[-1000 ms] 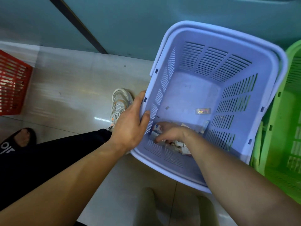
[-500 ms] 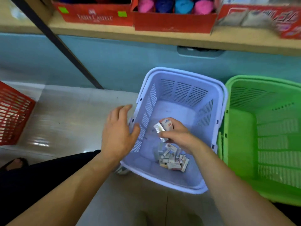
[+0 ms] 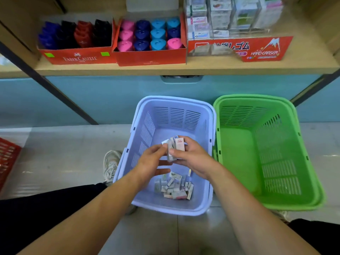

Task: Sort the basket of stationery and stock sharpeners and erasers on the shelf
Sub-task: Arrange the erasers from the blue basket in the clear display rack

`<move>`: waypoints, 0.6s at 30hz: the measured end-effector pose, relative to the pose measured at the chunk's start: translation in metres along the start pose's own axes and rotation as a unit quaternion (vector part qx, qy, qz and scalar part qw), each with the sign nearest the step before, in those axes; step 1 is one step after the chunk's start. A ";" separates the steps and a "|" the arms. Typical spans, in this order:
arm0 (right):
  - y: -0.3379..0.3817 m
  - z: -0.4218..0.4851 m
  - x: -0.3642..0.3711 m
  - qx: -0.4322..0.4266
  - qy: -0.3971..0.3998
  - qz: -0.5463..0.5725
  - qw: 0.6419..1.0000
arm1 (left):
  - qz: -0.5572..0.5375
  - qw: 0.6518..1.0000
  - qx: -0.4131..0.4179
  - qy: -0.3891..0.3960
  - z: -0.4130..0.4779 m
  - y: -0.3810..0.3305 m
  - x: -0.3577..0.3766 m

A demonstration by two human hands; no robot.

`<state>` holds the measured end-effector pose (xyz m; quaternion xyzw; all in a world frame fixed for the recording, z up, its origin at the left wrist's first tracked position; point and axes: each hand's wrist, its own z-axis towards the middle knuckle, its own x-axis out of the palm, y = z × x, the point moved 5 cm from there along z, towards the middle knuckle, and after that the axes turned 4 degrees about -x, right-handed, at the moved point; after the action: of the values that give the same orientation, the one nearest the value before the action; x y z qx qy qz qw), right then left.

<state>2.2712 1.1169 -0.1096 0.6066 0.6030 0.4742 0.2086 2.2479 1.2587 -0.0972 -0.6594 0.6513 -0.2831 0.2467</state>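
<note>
A lilac basket (image 3: 207, 208) stands on the floor below the wooden shelf (image 3: 165, 69). A pile of small boxed erasers (image 3: 174, 186) lies in its near end. My right hand (image 3: 193, 157) grips a small bunch of erasers (image 3: 176, 147) above the basket. My left hand (image 3: 151, 161) meets the bunch from the left, its fingertips touching the erasers. On the shelf stand two red boxes of sharpeners (image 3: 150, 34) and a red eraser display box (image 3: 239, 48) with stacked eraser packs.
An empty green basket (image 3: 239, 150) sits right of the lilac one, touching it. A red basket (image 3: 7, 159) is at the far left edge. A white shoe (image 3: 110, 164) rests beside the lilac basket. Dark metal shelf struts (image 3: 55, 94) slant down on both sides.
My right hand lifted a bunch of erasers out of the pile. My left hand let go of the basket rim and came over to the bunch. The view tilted up to the shelf.
</note>
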 end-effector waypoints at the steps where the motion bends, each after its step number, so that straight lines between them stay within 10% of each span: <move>1: -0.003 0.002 -0.001 0.003 -0.004 -0.006 1.000 | 0.002 1.000 -0.004 -0.008 0.004 0.002 0.001; 18: -0.041 0.034 -0.032 0.001 -0.130 -0.023 0.991 | -0.091 0.993 -0.054 -0.055 0.071 0.013 0.004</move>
<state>2.2833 1.1059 -0.1700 0.6492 0.5853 0.3854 0.2956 2.2877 1.2512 -0.1570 -0.7426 0.5884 -0.2325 0.2195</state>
